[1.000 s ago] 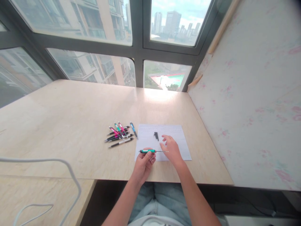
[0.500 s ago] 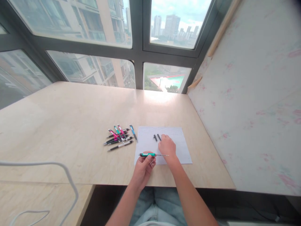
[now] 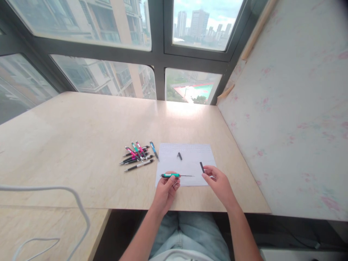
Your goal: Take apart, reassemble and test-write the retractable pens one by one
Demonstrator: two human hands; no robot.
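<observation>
My left hand [image 3: 166, 190] is closed round the green barrel of a ballpoint pen [image 3: 172, 175], which lies level over the paper with its thin bare refill [image 3: 187, 175] pointing right. A small shiny bit shows at the curled fingers of that hand, too small to name. Between thumb and fingertips, my right hand [image 3: 219, 180] pinches a black pen grip [image 3: 202, 167], tilted and held apart from the refill. Another small black piece [image 3: 179, 156] rests on the white sheet of paper [image 3: 187, 150], which bears faint writing at its top.
Left of the paper, several click pens [image 3: 137, 155] in pink, green, black and white lie piled, with a blue pen [image 3: 153, 150] by the paper's edge. A white cable [image 3: 78, 203] loops at the left. The wallpapered wall [image 3: 285, 127] bounds the table [image 3: 89, 127] at the right.
My right hand has picked up one of the two black pieces from the paper and moved right and towards me with it. My left hand holds the green pen nearly still.
</observation>
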